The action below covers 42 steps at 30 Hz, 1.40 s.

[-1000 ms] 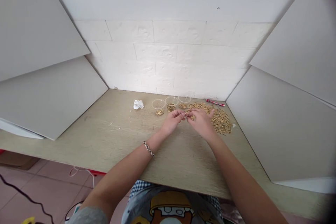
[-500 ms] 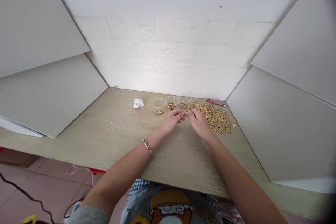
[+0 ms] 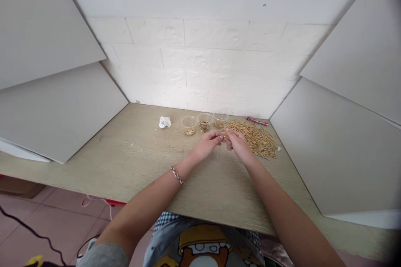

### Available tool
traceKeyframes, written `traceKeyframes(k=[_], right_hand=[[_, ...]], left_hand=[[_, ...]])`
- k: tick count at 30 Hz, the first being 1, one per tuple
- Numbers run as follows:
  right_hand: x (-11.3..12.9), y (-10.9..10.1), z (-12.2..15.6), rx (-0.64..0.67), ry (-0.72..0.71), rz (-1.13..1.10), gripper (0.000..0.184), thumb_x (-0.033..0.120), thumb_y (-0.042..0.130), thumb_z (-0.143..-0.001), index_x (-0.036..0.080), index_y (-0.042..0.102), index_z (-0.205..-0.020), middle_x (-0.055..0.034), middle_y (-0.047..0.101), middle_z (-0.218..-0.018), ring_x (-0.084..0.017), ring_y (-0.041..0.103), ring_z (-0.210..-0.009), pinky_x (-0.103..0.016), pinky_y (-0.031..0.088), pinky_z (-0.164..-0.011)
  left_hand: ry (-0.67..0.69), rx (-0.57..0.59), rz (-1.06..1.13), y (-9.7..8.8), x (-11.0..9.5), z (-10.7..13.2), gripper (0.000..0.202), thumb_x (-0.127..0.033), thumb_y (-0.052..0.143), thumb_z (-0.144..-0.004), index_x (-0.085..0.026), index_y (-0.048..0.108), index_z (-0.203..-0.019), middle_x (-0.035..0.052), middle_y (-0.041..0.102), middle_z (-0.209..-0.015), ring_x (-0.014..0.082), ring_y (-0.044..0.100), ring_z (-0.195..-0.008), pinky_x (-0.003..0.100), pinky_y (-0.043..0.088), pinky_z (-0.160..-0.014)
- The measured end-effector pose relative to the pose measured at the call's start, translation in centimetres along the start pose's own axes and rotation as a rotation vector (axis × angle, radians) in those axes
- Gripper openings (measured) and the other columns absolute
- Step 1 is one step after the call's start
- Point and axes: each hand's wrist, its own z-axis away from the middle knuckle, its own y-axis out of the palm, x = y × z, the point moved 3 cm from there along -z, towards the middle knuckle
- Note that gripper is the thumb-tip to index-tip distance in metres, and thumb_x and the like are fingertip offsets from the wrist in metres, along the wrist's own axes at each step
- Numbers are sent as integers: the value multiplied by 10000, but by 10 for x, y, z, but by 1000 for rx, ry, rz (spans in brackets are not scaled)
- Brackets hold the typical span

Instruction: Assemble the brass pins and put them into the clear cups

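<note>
Many slim, gold-coloured metallic pins heaped just beyond and right of the bare right hand; fingertips pinched narrow, bare left hand likewise, contents too small to tell; beyond, three round clear plastic cups.

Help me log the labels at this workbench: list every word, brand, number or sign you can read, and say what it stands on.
No readable text anywhere.
Red tube: patterned, but any lettering is too small and blurred to read.
Shirt: a cartoon print, with no letters visible.
Gold pins: too small to tell whether they carry any marks.
</note>
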Motion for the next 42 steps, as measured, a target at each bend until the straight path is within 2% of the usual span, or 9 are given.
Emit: traceKeyframes(k=[14, 32, 39, 42], right_hand=[[0, -1, 1, 43, -32, 95, 452, 586, 436, -748, 209, 342, -516, 58, 327, -402, -87, 346, -365, -249, 308, -411], [-1, -1, 1, 31, -32, 82, 439, 568, 421, -758, 207, 367, -514, 55, 334, -405, -90, 356, -371, -252, 324, -426], [1, -1, 3, 35, -53, 131, 433, 550, 396, -776, 205, 384, -515, 50, 359, -396, -93, 370, -384, -251, 328, -448], [-1, 0, 3, 25, -54, 148, 426, 542, 388, -785, 205, 386, -524, 47, 364, -396, -95, 374, -386, -250, 328, -445]], left_hand=[[38, 23, -29, 1, -4, 2, 140, -242, 511, -749, -136, 556, -671, -1, 545, -660, 97, 467, -646, 249, 377, -710], [39, 24, -40, 2, -3, 1, 160, -283, 531, -738, -142, 549, -663, -4, 549, -655, 92, 460, -638, 217, 379, -648], [38, -8, -85, 1, -1, 0, 142, -240, 507, -749, -136, 546, -660, -2, 545, -650, 96, 471, -644, 230, 388, -678], [36, -55, -137, -1, 0, 0, 123, -208, 495, -753, -135, 551, -670, 2, 562, -668, 102, 492, -667, 230, 395, -689]])
